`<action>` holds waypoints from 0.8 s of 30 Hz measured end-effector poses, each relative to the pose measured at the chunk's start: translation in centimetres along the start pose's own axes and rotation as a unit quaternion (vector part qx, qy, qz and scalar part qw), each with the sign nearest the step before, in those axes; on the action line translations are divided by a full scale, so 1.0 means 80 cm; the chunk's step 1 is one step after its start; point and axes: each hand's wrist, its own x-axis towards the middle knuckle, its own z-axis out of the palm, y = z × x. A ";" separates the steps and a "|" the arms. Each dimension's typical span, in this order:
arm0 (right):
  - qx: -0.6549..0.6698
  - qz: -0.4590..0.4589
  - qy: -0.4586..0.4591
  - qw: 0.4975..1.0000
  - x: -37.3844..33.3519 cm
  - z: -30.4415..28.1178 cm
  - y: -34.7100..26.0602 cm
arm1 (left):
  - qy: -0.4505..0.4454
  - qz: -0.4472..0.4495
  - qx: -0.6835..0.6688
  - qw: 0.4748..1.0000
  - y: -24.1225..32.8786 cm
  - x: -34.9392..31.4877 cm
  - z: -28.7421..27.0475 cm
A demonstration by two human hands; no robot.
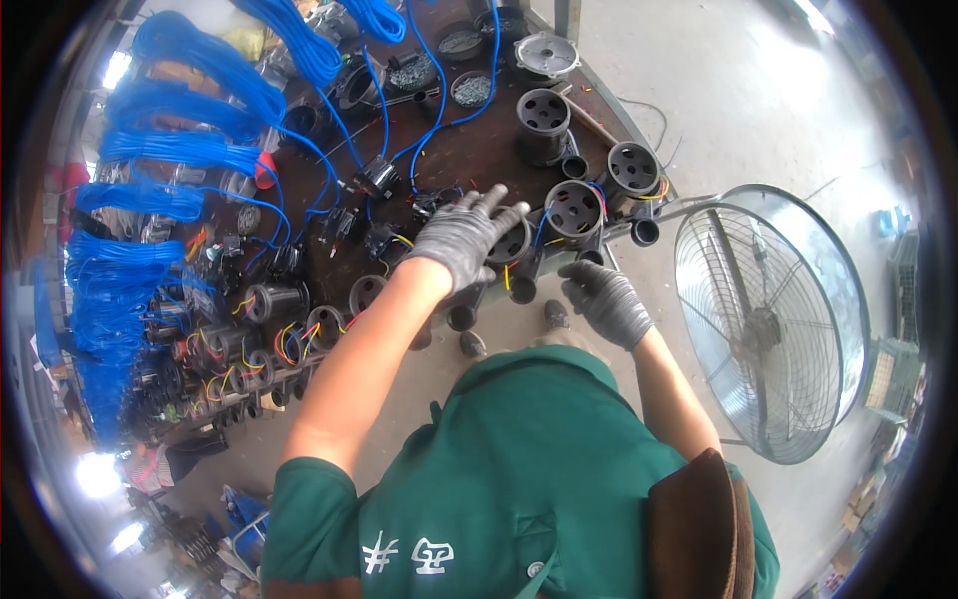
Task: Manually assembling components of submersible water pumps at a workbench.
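My left hand [464, 240], in a grey glove, reaches over the table with its fingers spread. It lies against a black round housing [513, 243] with a holed end plate and partly covers it. Gloved too, my right hand [611, 302] hovers at the table's near edge with its fingers loosely apart, and I see nothing in it. Closest to it is another black housing [575, 209], with a short side tube and coloured wires beside it. Similar housings, one upright [544, 113] and one by the corner [633, 169], stand farther right.
Blue cable coils [205, 60] hang along the left and far side, with cables running to small black parts [377, 178]. Bowls of screws [471, 90] and a metal flange [547, 55] sit at the back. A large caged fan [763, 324] stands right. More wired housings [274, 301] line the left.
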 end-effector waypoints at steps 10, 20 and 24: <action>-0.070 -0.135 -0.001 0.988 0.051 0.032 0.016 | 0.129 -0.050 -0.196 0.971 -0.022 -0.018 -0.020; -0.416 -0.176 -0.101 0.886 0.092 0.058 -0.040 | 0.345 -0.052 -0.727 0.592 -0.038 -0.095 0.061; -0.438 -0.152 -0.195 0.864 0.101 0.050 -0.066 | 0.311 -0.043 -0.822 0.475 -0.026 -0.111 0.072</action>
